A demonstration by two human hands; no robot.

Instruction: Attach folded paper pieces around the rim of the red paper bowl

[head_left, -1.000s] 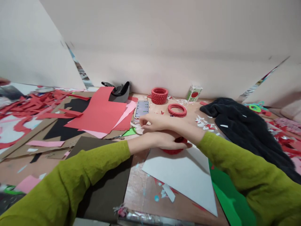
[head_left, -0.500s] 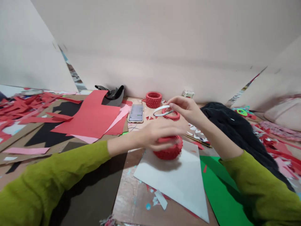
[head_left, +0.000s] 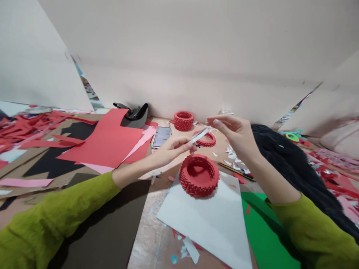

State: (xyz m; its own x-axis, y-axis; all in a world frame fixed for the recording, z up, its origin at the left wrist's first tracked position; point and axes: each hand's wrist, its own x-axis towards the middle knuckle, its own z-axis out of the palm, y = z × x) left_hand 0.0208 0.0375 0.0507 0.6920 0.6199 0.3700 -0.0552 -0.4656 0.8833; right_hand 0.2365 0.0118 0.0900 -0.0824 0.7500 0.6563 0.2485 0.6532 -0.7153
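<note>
Head view: both hands (head_left: pixel 207 140) pinch a white strip (head_left: pixel 199 136) above red bowl (head_left: pixel 199 180).

Both arms wear olive-green long sleeves, apparently a soft knit, ending short of the bare wrists.

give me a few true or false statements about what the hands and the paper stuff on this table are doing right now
1. Both hands pinch a thin white paper strip between them: the left hand and the right hand. True.
2. The large red woven paper bowl is gripped in the left hand. False: it sits free on the white paper sheet.
3. The smartphone lies face up beside the red paper sheets. True.
4. The small red woven paper cup sits on the green paper sheet. False: it stands far back near the wall.
</note>
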